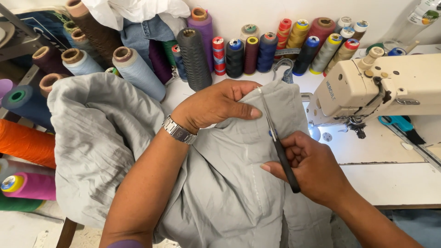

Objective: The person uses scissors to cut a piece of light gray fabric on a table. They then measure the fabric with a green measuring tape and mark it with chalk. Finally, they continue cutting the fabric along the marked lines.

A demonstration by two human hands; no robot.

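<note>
A large grey garment [220, 183] lies bunched across the white sewing table [395, 179] and my lap. My left hand [216, 104], with a metal watch on the wrist, pinches a raised fold of the grey cloth near its top edge. My right hand [312, 167] grips a slim black-handled cutting tool [278, 142], its metal tip pointing up along the fold towards my left thumb. The tool's tip touches the cloth beside a seam line.
A cream sewing machine [376, 85] stands at the right with its lamp lit. Several thread cones and spools [257, 50] in many colours line the back wall and left side. An orange cone [25, 142] lies at the left. Teal-handled scissors [395, 121] rest under the machine arm.
</note>
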